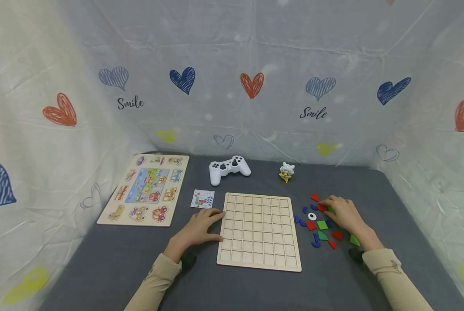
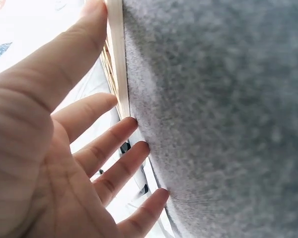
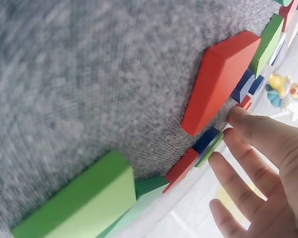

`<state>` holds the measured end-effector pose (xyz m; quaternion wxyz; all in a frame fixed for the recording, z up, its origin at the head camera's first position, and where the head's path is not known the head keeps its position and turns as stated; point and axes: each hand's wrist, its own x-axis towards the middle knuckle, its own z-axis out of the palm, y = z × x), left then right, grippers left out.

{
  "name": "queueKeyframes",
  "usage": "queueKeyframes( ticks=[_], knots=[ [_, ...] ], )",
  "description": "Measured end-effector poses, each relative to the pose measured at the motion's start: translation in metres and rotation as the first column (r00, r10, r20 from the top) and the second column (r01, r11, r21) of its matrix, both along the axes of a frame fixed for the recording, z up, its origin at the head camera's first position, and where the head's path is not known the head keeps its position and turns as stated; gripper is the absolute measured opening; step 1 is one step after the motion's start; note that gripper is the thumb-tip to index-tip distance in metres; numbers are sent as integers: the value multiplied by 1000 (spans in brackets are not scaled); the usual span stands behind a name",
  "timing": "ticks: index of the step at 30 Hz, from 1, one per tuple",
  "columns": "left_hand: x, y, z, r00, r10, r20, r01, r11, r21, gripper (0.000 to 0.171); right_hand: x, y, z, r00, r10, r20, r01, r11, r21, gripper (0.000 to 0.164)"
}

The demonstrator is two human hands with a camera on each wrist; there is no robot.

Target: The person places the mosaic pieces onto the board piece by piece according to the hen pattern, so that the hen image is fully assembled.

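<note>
A pale wooden board (image 1: 259, 231) with a grid of square recesses lies flat in the middle of the table. My left hand (image 1: 201, 226) is at its left edge, thumb and fingertips spread along the rim. In the left wrist view, the thumb (image 2: 69, 59) touches the board's side. To the right lie scattered red, green and blue wooden pieces. My right hand (image 1: 344, 213) reaches over them, its thumb and index fingertip beside a red piece (image 1: 322, 207). The right wrist view shows its fingers (image 3: 243, 186) loosely extended; no piece is seen lifted. A green piece (image 1: 330, 209) is partly under that hand.
A small printed pattern card (image 1: 202, 199) lies left of the board. Farther left is a vehicle picture puzzle (image 1: 113, 216). A white game controller (image 1: 229, 168) and a small figurine (image 1: 286, 172) stand at the back. A white ring-shaped piece (image 1: 312, 216) lies among the coloured ones.
</note>
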<state>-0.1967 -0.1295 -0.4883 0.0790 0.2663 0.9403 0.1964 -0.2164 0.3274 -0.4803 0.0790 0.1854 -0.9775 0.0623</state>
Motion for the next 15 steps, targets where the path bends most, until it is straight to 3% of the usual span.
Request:
queueKeyframes(
  ticks=[15],
  knots=[
    [-2,1,5,1000,-8,30,9,1000,-24,79,-1,-3,-2,999,-23,-22,22,999,-35,22]
  ],
)
